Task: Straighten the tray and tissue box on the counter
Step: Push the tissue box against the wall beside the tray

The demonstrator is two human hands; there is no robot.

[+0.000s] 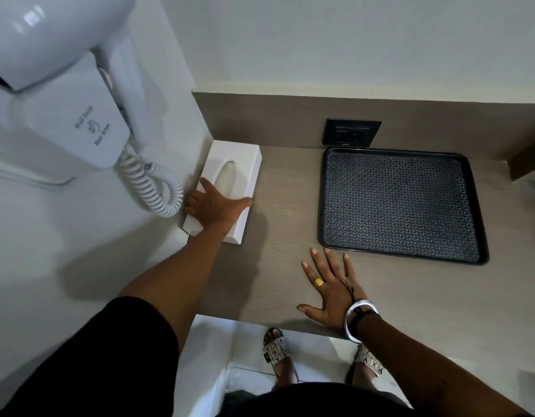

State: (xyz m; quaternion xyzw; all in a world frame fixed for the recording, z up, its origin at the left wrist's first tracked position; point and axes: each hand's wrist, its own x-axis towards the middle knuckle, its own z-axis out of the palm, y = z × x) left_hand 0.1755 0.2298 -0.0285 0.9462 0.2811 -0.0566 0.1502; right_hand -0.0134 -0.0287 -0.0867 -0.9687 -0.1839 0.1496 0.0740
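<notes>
A white tissue box (242,164) with an oval slot lies at the counter's left end, against the white wall. My left hand (213,206) grips its near half, thumb on the right side, fingers over the top and left edge. A black tray (403,254) with a patterned inner surface rests on the right part of the counter, near the back wall, its sides roughly parallel to the counter's edges. My right hand (332,287) lies flat on the counter with fingers spread, just in front of the tray's near left corner and not touching it.
A white wall-mounted hair dryer (70,94) with a coiled cord (151,188) hangs on the left wall, the cord dangling beside the tissue box. A black power socket (350,132) sits in the backsplash behind the tray. The counter's (290,206) front edge is under my right wrist.
</notes>
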